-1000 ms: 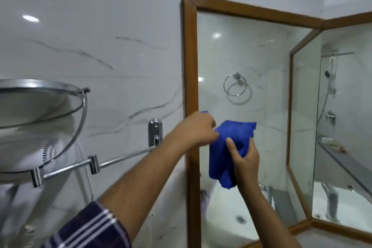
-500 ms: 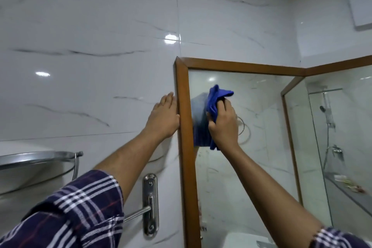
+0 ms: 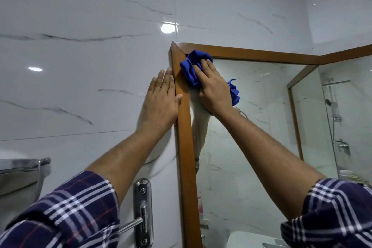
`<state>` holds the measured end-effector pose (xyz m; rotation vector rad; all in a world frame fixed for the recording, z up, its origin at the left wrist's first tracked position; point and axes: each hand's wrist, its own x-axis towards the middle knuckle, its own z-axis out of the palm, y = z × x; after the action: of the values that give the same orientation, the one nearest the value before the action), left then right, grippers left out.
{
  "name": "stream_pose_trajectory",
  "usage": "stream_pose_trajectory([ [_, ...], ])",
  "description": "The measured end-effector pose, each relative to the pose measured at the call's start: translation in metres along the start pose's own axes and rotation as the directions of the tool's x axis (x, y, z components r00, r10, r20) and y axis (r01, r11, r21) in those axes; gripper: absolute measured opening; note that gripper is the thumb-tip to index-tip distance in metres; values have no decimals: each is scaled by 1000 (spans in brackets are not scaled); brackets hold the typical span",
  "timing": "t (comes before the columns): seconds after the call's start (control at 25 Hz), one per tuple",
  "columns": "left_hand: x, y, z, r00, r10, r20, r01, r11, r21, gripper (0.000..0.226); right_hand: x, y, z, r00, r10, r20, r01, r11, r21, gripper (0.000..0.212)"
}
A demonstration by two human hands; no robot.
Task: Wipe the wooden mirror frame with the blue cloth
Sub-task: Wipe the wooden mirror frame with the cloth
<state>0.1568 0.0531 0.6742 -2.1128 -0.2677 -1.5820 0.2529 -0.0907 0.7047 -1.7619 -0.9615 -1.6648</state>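
The wooden mirror frame [image 3: 186, 147] runs up the wall and turns right at its top left corner. My right hand [image 3: 214, 89] presses the bunched blue cloth [image 3: 191, 68] against the glass and frame just under that corner; a tail of cloth hangs out behind my wrist. My left hand [image 3: 161, 100] lies flat on the white marble wall, fingers spread, with its thumb resting on the frame's left rail. It holds nothing.
A second framed mirror panel [image 3: 342, 106] meets the first at the right and reflects a shower. A chrome wall bracket with an arm [image 3: 142, 211] sits below my left forearm. A round chrome-rimmed mirror [image 3: 22, 169] juts in at the lower left.
My right hand has carried the cloth up and left to the frame's top corner. My left hand stays flat on the wall beside the frame. The view has tilted upward.
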Motion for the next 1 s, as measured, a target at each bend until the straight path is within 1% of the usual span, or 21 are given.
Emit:
stream_pose_trajectory([
  [0.16,0,-4,11,1000,-10,-11,9,998,-64,73,-21,4,-1,1000,-22,9,21,998,56,56],
  [0.28,-2,-1,12,1000,-21,2,21,995,-100,75,-60,-1,-3,999,-38,14,36,994,104,57],
  [0.36,-2,-1,12,1000,-16,1,16,993,-113,77,-100,-2,-3,998,-55,10,53,990,133,50],
  [0.44,-2,-4,11,1000,-14,10,16,990,-139,76,-126,0,-1,997,-79,18,76,991,115,44],
  [0.52,-3,-4,11,1000,-18,10,20,987,-160,74,-111,3,-2,997,-68,41,64,994,88,50],
  [0.64,-3,-4,12,1000,-16,5,17,983,-181,71,-36,1,-12,998,46,52,-52,992,114,71],
  [0.68,-3,-4,12,1000,-17,4,18,983,-183,71,-10,3,-15,997,45,68,-52,993,103,72],
  [0.8,-3,-5,12,1000,-12,-10,10,982,-187,74,20,15,-13,992,-10,127,8,1000,19,62],
  [0.88,-4,-5,13,1000,-12,-8,10,982,-186,75,4,17,-9,991,-13,132,11,1000,15,58],
  [1.0,-7,-1,13,1000,-17,-4,16,983,-183,72,-35,8,-2,995,-46,87,43,998,34,60],
])
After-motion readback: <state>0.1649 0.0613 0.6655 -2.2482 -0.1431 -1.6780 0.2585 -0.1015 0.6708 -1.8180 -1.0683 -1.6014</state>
